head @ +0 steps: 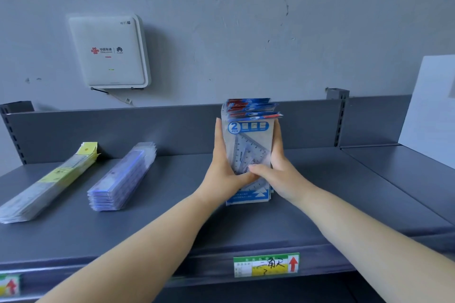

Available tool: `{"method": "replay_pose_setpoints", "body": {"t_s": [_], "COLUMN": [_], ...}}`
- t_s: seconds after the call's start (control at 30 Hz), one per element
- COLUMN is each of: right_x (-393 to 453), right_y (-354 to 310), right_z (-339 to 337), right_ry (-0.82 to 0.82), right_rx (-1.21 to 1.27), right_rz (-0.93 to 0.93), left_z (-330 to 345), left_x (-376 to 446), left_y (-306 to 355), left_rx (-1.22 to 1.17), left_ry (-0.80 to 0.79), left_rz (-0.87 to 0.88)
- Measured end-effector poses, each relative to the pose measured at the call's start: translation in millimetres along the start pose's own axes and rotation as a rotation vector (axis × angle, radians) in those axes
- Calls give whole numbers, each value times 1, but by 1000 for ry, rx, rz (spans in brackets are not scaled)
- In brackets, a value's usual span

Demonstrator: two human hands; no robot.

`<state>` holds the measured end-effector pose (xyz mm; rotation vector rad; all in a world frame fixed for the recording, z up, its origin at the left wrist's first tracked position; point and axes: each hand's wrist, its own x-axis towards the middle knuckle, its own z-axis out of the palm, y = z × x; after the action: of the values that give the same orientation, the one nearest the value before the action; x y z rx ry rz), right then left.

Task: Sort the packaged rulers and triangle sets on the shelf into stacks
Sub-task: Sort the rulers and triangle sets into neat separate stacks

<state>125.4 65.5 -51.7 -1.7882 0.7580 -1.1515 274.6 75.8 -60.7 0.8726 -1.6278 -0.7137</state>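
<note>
A stack of packaged triangle sets (250,138), clear with blue and red headers, stands tilted on its lower end on the grey shelf (172,224). My left hand (226,167) presses its left side and my right hand (273,170) its right side, thumbs across the front. Further left lies a stack of blue-edged packaged rulers (121,179). At the far left lies a stack of longer rulers with yellow header cards (49,182).
The shelf's grey back panel (98,130) rises behind the stacks. A white router (108,51) hangs on the wall above. A white board (433,106) leans at the right. Price labels (267,264) sit on the shelf's front edge.
</note>
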Motion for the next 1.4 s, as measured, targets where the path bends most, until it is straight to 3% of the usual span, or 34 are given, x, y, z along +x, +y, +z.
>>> {"method": "replay_pose_setpoints", "body": {"t_s": [0.37, 0.63, 1.03, 1.4], "right_x": [-6, -5, -1, 4], "right_y": [-1, 4, 2, 2], "right_z": [0, -3, 0, -1], "right_ry": [-40, 75, 35, 23], "right_rx": [46, -118, 5, 29], "right_rz": [-22, -86, 6, -80], "left_z": [0, 4, 0, -1], "left_x": [1, -1, 3, 7], "left_y": [-6, 5, 1, -6], "left_rx": [-7, 68, 59, 10], "left_ry": [-10, 105, -2, -32], "left_rz": [14, 126, 50, 31]}}
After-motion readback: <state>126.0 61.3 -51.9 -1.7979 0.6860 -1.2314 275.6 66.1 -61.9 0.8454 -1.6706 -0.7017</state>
